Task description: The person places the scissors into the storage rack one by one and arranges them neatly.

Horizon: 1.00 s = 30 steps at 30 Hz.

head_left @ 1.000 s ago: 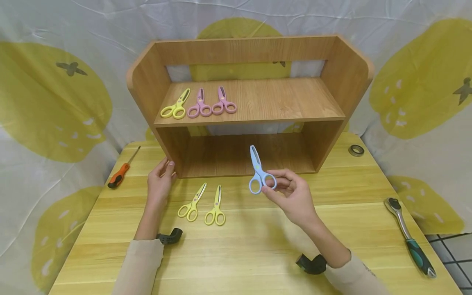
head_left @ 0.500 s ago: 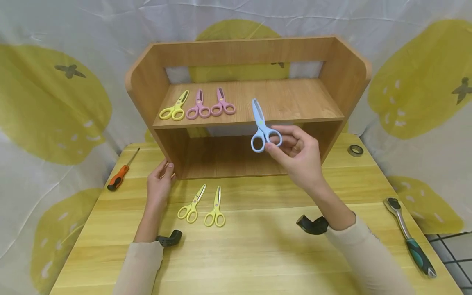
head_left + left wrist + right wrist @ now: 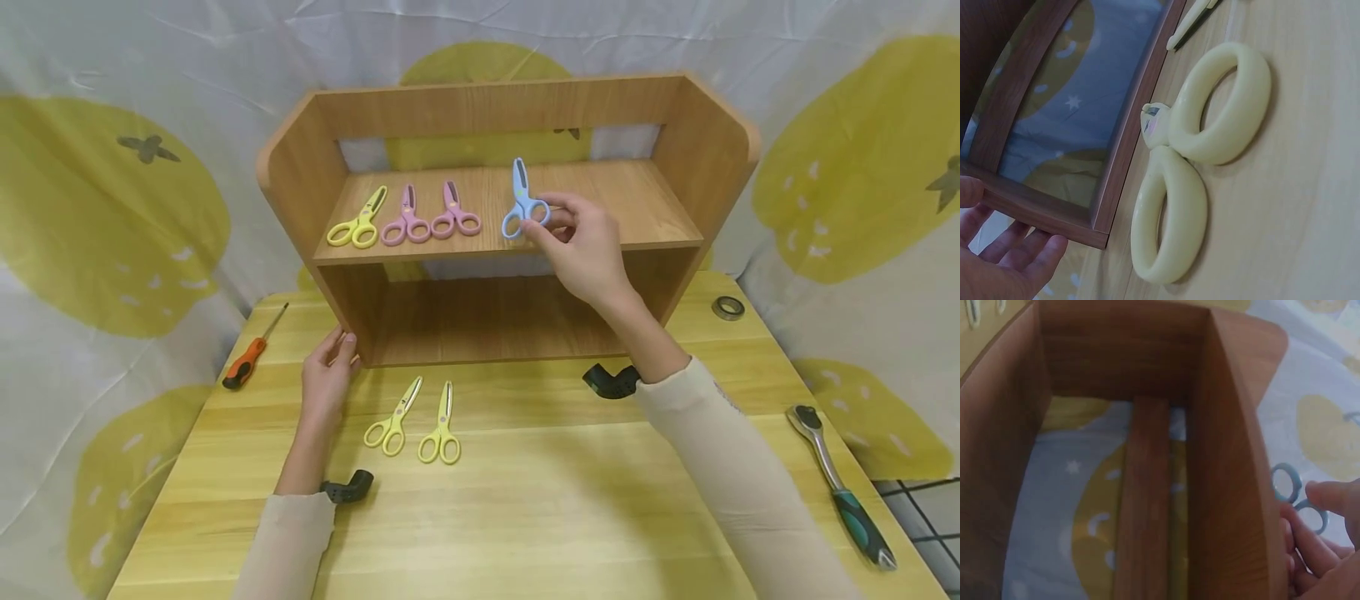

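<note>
My right hand (image 3: 588,246) pinches the right loop of blue scissors (image 3: 522,197) between thumb and fingers. Their blades point toward the back, over the upper shelf board; whether they touch it I cannot tell. In the right wrist view both loops of the blue scissors (image 3: 1311,515) show beside the board. To their left on that board lie two pink scissors (image 3: 453,212) (image 3: 407,218) and yellow scissors (image 3: 360,221). My left hand (image 3: 328,375) rests against the outer left side of the wooden shelf (image 3: 480,246), fingers loosely bent. In the left wrist view, its fingertips (image 3: 1050,253) are at the panel's edge.
Two yellow scissors (image 3: 395,419) (image 3: 441,427) lie on the table before the shelf. An orange-handled screwdriver (image 3: 251,354) lies at left. A roll of tape (image 3: 728,308) and a green-handled ratchet wrench (image 3: 840,487) lie at right. Patterned cloth (image 3: 135,250) hangs behind.
My right hand has lifted the blue scissors from in front of the lower compartment, up and forward over the upper board. My left hand has stayed at the shelf's side.
</note>
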### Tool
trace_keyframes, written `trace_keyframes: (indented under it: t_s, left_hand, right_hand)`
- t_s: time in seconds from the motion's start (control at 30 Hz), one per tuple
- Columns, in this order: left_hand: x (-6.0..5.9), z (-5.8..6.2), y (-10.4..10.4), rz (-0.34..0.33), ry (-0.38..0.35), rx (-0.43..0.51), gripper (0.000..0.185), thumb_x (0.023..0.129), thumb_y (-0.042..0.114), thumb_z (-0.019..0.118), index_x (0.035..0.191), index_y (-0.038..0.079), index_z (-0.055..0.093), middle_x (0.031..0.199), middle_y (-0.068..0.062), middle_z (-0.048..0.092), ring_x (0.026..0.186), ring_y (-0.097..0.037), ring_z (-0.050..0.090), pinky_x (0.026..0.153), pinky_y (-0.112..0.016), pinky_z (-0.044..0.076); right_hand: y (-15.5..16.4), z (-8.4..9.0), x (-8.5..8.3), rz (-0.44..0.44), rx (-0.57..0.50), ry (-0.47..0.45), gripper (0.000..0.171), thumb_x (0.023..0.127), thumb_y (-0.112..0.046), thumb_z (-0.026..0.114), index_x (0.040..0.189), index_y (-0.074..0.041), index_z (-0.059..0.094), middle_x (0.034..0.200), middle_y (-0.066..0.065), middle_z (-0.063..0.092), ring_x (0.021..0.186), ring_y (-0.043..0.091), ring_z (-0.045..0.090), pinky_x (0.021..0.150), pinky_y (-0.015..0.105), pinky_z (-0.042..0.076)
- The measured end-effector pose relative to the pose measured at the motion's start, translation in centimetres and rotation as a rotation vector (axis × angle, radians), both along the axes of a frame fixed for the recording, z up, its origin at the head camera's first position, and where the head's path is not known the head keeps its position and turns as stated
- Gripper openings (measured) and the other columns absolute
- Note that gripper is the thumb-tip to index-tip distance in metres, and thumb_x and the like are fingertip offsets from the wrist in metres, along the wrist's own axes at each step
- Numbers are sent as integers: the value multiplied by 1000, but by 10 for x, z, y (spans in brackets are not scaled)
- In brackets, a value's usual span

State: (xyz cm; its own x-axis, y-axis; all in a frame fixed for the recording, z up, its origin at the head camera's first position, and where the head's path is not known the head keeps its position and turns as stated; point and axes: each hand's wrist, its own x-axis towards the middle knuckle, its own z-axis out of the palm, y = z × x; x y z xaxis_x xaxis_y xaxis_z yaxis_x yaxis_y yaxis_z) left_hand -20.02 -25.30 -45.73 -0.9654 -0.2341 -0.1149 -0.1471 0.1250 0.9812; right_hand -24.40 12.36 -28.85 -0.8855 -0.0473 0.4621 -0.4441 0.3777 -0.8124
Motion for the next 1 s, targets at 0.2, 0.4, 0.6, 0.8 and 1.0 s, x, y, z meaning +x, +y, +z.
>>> trace_keyframes:
  t_s: [0.2,0.4,0.6,0.8,1.0]
  left_hand:
    - [0,-2,2,22,28,1,56,108,36,52,160,20,39,162,-10,43,145,-28,49,116,-37,50]
    - [-2,-4,3,26,31,6,55,108,37,53,159,20,41,161,-10,45,142,-28,51,115,-36,51]
    - [-2,-4,3,20,33,4,55,108,38,53,159,21,42,161,-10,45,141,-28,53,114,-36,51]
    - [-3,-4,3,24,40,9,53,108,37,53,158,22,43,160,-10,46,141,-29,52,115,-37,51]
    - [-1,-4,1,18,30,-3,55,108,38,52,159,21,41,161,-11,44,143,-30,50,116,-38,50]
  right_hand:
    - [-7,4,-13,-29,125,-68,46,95,-28,77,134,-7,66,102,9,79,92,19,75,79,30,65]
    - [-7,11,-19,-21,200,-168,48,97,-32,74,137,-7,65,106,5,79,98,14,72,76,27,59]
    - [-6,15,-20,-29,289,-186,41,97,-33,73,128,-5,69,101,7,70,91,18,60,70,28,52]
    - [-7,15,-23,-15,396,-153,34,97,-33,74,117,-6,75,107,8,67,98,21,55,78,31,47]
    - [-8,14,-23,-15,427,-163,44,97,-34,73,128,-2,70,115,13,62,107,26,54,88,36,47]
